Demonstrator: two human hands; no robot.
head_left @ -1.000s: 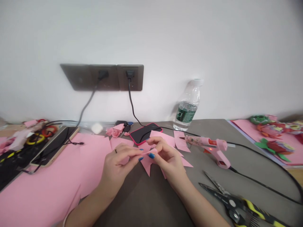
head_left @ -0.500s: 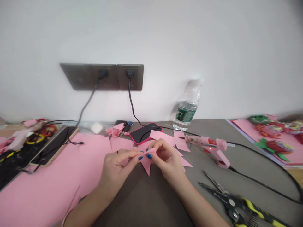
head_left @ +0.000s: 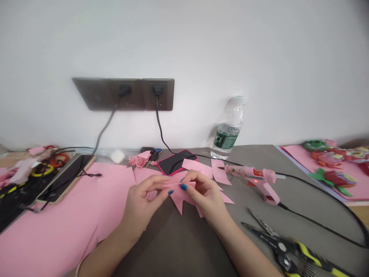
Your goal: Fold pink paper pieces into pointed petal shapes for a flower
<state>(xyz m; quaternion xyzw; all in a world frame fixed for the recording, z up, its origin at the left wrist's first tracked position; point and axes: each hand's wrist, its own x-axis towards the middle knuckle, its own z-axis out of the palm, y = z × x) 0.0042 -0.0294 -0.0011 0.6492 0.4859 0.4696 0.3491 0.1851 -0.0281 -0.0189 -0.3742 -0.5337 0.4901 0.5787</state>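
Note:
A small folded piece of pink paper is held up between both hands in the middle of the head view. My right hand pinches its right part between thumb and fingertips. Around its left end, my left hand curls more loosely, thumb below and fingers above; their exact contact is partly hidden. Beneath and behind the hands lie pointed pink paper cutouts, partly covered by my fingers.
To the right are a pink glue gun with a lit red light, its black cable, and yellow-black pliers. Behind stand a water bottle and a phone. Pink sheets and another phone lie left; paper flowers sit far right.
My left fingers have drawn slightly apart and left from the pinch beside my right fingertips. More of the folded paper's long edge now shows between the hands.

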